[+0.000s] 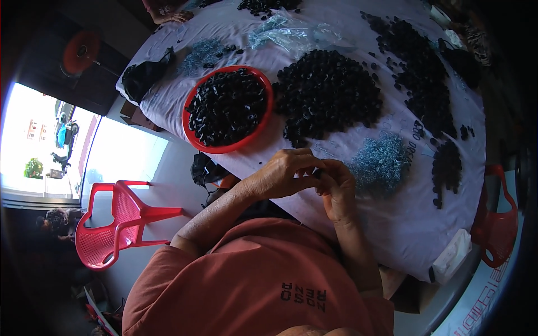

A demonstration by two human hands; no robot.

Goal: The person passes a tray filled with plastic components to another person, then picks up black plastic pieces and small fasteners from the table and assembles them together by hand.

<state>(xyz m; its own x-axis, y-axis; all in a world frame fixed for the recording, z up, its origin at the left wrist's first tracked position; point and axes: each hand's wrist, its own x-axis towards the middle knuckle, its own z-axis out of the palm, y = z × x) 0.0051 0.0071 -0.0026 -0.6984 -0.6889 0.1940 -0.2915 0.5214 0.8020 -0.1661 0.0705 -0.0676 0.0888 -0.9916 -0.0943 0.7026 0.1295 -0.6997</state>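
Observation:
Close to the table's near edge, my left hand (284, 172) and my right hand (338, 189) meet fingertip to fingertip. Pinched between them is a small black part (318, 173), mostly covered by the fingers. Beyond my hands spreads a big heap of small black parts (328, 95). To its left, a red basin (267, 124) is filled with more of them. Right of my right hand lies a tangled pile of small blue-grey wire pieces (381, 162), which look like springs.
More black parts (420, 73) run down the table's right side. Clear plastic bags (297, 36) lie toward the back. Another person's hand (174, 17) rests at the far left. A pink chair (126, 218) stands left, a red chair (496, 224) right, a white box (451, 256) at the near right corner.

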